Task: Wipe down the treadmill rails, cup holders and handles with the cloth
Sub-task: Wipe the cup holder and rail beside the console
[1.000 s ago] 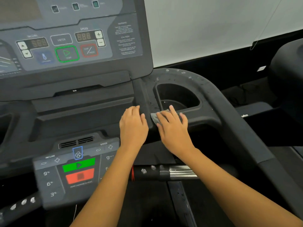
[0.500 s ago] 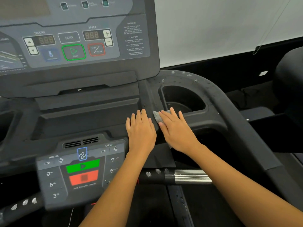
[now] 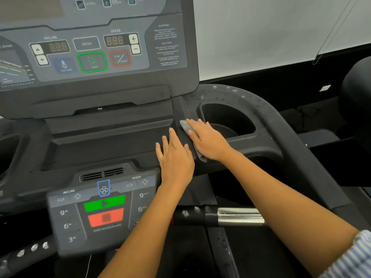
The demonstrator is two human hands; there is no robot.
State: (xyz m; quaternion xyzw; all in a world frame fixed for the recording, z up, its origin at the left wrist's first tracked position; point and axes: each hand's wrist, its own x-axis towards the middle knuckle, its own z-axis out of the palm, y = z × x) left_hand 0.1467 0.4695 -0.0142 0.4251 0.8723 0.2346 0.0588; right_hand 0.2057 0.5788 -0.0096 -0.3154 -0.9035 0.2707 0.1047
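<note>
Farther forward: right hand (image 3: 208, 141) and cloth (image 3: 185, 126)

Crumpled grey cloth (image 3: 185, 126) lies pressed flat under the right hand (image 3: 208, 140), touching the black, droplet-speckled cup holder (image 3: 230, 96) rim.

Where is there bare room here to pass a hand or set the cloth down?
Free: the shelf below the display, left of the left hand, and inside the cup holder. Crowded: the ridge between, where the right hand presses the cloth.
</note>
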